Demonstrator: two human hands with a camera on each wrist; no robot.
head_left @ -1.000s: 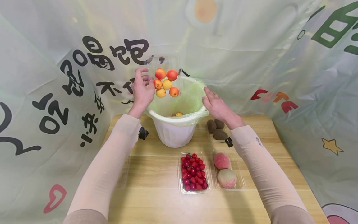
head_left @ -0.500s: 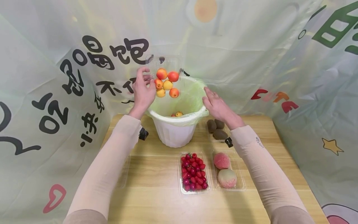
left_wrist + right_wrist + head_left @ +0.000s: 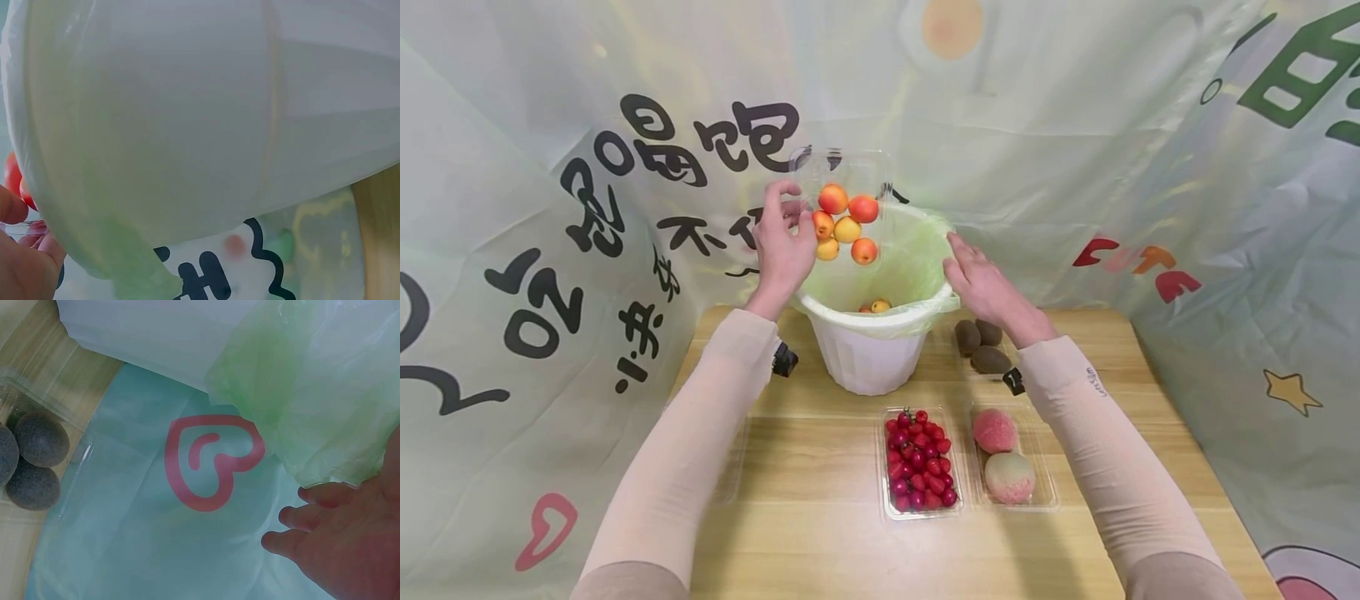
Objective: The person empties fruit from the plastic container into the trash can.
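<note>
In the head view my left hand [image 3: 784, 237] grips the left side of a clear plastic box [image 3: 850, 171], thumb toward me. Several orange and yellow apricots [image 3: 847, 229] lie in the box, which is held tilted above a white bin [image 3: 868, 358]. A thin green liner bag [image 3: 917, 258] folds over the bin's rim, and a few fruits [image 3: 880, 307] show inside. My right hand [image 3: 988, 287] rests against the right rim with fairly straight fingers. In the left wrist view, the bin wall [image 3: 187, 125] hides most of the box.
On the wooden table [image 3: 820, 533] stand clear boxes of small red fruits [image 3: 919, 462], two peaches [image 3: 1009, 477] and brown kiwis [image 3: 990, 361]. Another clear box [image 3: 730, 467] is partly hidden under my left sleeve. A printed cloth [image 3: 1037, 167] encloses the back and sides.
The box in my left hand has dipped slightly, and the apricots have shifted a little with it. My right hand has stayed at the rim.
</note>
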